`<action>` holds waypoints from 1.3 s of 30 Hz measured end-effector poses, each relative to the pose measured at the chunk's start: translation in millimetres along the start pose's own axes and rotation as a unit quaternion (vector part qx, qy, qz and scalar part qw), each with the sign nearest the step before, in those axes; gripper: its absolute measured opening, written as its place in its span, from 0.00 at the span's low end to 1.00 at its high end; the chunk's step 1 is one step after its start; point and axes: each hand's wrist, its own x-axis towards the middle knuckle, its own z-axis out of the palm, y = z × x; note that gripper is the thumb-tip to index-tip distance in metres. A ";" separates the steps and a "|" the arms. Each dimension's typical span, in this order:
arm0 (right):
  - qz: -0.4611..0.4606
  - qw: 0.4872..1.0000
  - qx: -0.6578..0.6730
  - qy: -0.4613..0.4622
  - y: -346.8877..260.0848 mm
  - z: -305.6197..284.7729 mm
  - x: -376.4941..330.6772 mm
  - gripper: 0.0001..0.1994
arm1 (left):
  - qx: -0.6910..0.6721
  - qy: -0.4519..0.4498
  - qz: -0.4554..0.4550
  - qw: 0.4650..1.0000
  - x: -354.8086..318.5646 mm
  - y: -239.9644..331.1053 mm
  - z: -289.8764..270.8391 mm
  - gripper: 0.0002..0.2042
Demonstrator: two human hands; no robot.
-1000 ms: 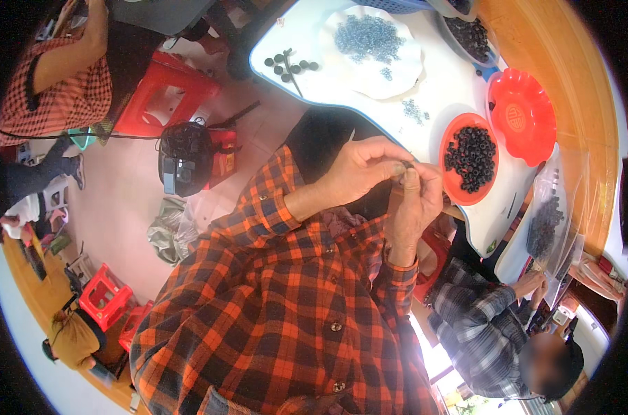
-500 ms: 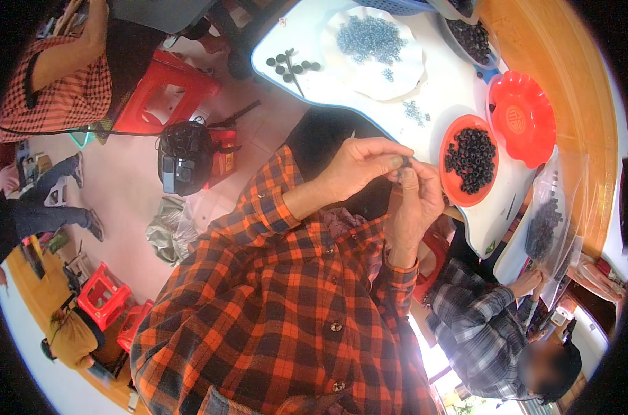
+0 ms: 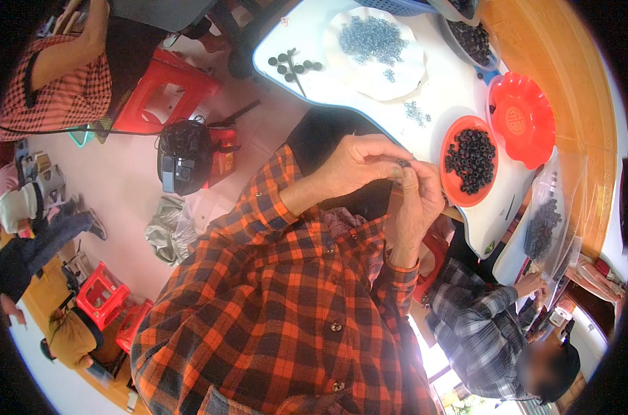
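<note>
My left hand [image 3: 359, 164] and my right hand [image 3: 416, 204] meet in front of my chest, fingertips pinched together around a small dark ring-shaped part [image 3: 402, 164]. Both sleeves are orange and black plaid. Just beyond the fingers lies a red dish [image 3: 449, 181] filled with several black ring parts [image 3: 470, 152], on the white table [image 3: 459, 86]. Farther off, a white plate [image 3: 411, 72] carries several small grey parts [image 3: 371, 36].
An empty red dish [image 3: 523, 120] sits beside the full one. A few dark round pieces [image 3: 294, 63] lie at the table's near corner. A clear bag of dark parts [image 3: 542, 225] lies to the right. A person in a grey plaid shirt [image 3: 483, 332] sits lower right. Red stools [image 3: 163, 90] and a black helmet [image 3: 184, 155] stand on the floor.
My hands stay joined at the small part with only slight finger shifts. A person at the far left has moved their legs.
</note>
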 end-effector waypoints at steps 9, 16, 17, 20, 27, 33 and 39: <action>-0.019 0.998 0.037 0.043 -6.1 15.6 -5.0 0.03 | -0.319 0.037 -0.104 0.941 -3.8 -25.3 12.2 0.12; -0.063 0.997 -0.026 0.032 1.1 5.6 -2.9 0.03 | -0.413 0.036 -0.140 0.899 -4.0 -28.4 18.1 0.12; -0.061 0.998 -0.020 0.019 1.7 4.0 -1.6 0.03 | -0.371 0.047 -0.131 0.918 -3.8 -26.5 18.4 0.12; 0.018 0.998 0.053 0.016 -3.6 0.7 -3.6 0.04 | -0.317 0.054 -0.113 0.940 -3.5 -24.5 17.2 0.12; 0.014 0.998 0.067 -0.010 4.0 -7.5 -0.4 0.04 | -0.278 0.037 -0.104 0.954 -4.8 -27.6 17.6 0.13; -0.020 0.999 0.044 -0.014 -2.2 -5.4 0.2 0.04 | -0.109 0.027 -0.040 0.993 -2.7 -13.6 17.8 0.14; 0.001 0.997 0.080 -0.018 -5.1 -2.3 0.9 0.04 | -0.137 0.038 -0.050 0.989 -3.3 -13.7 17.9 0.13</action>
